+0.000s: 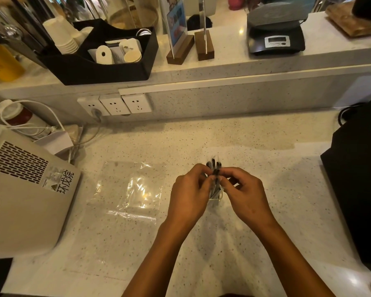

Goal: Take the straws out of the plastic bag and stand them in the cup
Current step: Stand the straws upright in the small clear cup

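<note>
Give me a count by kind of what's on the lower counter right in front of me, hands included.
Hands: 2, left hand and right hand
Plastic bag: 1
Clear cup: 1
Bundle of dark straws: 1, single straws too bunched to count
Total: 5

One view only, from a camera on the person's head; it looks forward and steeply down onto the counter [266, 133], close over it; both forearms enter from the bottom edge and meet near the middle, the left hand [189, 196] and right hand [244, 194] just below centre; the wide lens bends straight lines toward the borders; the raised shelf [223, 61] and wall sockets [116, 105] fill the upper part, farther off; a beige appliance [24, 189] crowds the left edge, a black shape [360, 189] the right.
</note>
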Motion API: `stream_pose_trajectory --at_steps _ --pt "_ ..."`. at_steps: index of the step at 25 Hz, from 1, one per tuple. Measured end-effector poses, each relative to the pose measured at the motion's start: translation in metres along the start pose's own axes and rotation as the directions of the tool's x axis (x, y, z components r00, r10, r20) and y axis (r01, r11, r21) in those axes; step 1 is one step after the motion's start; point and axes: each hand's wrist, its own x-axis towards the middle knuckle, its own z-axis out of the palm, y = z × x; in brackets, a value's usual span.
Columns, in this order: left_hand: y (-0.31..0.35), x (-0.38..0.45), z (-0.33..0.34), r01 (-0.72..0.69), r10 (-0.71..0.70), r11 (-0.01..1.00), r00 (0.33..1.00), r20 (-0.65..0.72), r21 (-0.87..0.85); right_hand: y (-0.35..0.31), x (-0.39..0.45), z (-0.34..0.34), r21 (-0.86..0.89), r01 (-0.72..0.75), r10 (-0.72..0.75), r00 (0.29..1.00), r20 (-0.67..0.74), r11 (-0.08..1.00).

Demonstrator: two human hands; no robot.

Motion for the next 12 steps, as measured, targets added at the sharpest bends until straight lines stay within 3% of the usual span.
stream_pose_trajectory --at_steps 6,12 --pt "0.0006 0.0000 -0.0030 -0.063 0.063 0.998 0.998 -0.028 -0.002 -0.0021 0.0020 -0.0022 -0.007 0.025 -0.025 0.999 0.032 1.000" --pt "-0.0057 -0.0050 -0.0042 -0.023 0.023 0.999 1.000 -0.009 -0.023 -0.0011 -0.0011 -0.0084 -0.051 0.025 -0.020 0.994 0.104 0.998"
